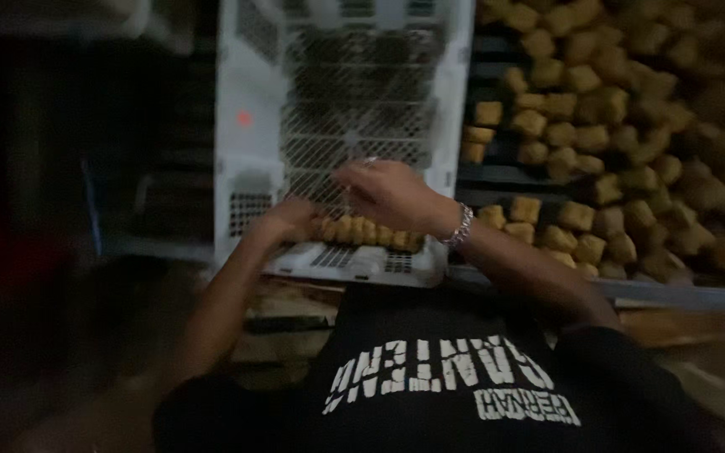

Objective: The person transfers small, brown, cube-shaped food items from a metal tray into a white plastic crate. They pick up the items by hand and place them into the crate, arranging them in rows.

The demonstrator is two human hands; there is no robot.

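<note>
At the left, the left hand (283, 220) rests with fingers curled against the left end of a row of golden-brown fried cubes (368, 231) lined along the near edge of a white perforated plastic crate (249, 126). Further right, the right hand (392, 195), a metal bracelet (461, 225) on its wrist, hovers just above the row with fingers loosely together; blur hides whether it grips a cube. Far right, a large heap of the same cubes (631, 126) fills a dark rack.
</note>
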